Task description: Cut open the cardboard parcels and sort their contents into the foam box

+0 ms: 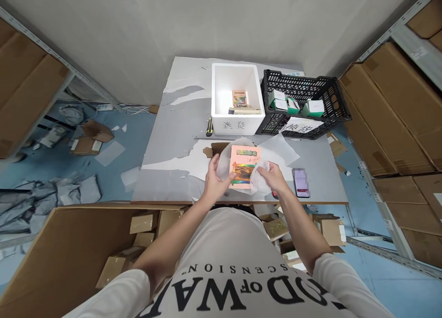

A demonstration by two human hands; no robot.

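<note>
A pink-orange book with a rainbow-edged picture on its cover is held between my hands above the table's front half. My left hand grips its left edge, thumb lying on the cover. White wrapping paper spreads behind the book and bunches over its lower right side. My right hand pinches that crumpled paper between thumb and fingers. Beneath and behind the book, a piece of brown cardboard shows in part. A small red object peeks out under my right hand, mostly hidden.
A white foam box with a few books stands at the back, beside a black plastic crate holding green-and-white boxes. A yellow-black box cutter lies left of the foam box. A phone rests at right. Below left sits a large carton of parcels.
</note>
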